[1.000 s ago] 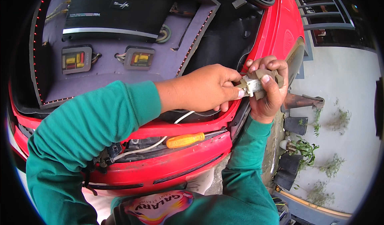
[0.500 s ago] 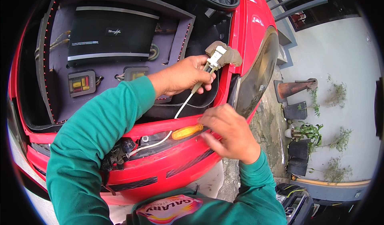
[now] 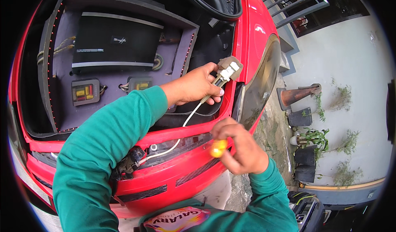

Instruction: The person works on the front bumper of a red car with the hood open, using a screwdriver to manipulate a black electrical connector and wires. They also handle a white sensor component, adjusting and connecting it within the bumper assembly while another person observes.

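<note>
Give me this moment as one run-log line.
Left hand: holds white plastic fitting, white cable trailing below | Right hand: grips yellow tool handle, blurred | Scene: black rectangular amplifier inside opened red car

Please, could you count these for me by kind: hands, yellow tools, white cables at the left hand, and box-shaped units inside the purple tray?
Hands: 2 (left hand, right hand)
Yellow tool: 1, in the right hand
White cable: 1
Large black unit: 1
Small grey units: 2
Total: 7

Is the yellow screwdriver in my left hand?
No, your right hand grips the yellow screwdriver, and your left hand holds the white-corded fitting.
</note>
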`<state>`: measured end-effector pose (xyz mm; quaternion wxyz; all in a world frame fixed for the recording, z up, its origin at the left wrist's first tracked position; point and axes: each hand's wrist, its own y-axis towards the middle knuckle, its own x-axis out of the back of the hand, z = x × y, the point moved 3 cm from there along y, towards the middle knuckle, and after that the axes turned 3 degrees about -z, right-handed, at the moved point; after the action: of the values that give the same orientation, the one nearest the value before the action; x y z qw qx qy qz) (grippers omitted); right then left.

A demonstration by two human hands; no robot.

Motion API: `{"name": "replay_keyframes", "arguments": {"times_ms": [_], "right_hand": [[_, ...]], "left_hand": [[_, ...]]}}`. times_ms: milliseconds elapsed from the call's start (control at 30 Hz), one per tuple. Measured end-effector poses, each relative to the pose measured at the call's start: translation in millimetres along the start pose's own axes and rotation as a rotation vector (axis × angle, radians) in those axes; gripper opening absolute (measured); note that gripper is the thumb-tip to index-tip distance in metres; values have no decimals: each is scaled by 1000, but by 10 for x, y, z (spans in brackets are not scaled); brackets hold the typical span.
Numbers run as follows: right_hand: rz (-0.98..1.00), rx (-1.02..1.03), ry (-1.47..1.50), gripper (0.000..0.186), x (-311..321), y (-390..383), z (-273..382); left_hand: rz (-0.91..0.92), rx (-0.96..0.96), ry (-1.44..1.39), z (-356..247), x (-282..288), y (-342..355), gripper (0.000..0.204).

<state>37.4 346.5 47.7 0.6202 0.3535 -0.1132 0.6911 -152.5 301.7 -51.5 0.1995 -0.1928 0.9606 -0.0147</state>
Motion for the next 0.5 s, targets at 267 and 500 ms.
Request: {"name": "replay_keyframes", "arguments": {"times_ms": [267,500], "right_hand": [[-339,225,558,35,633,485,-195],[-205,184,333,34,545,644,-463]], "left_hand": [[10,-10,13,3,-48,29,59],[15,-20,21,-6,-42,12,53]]}}
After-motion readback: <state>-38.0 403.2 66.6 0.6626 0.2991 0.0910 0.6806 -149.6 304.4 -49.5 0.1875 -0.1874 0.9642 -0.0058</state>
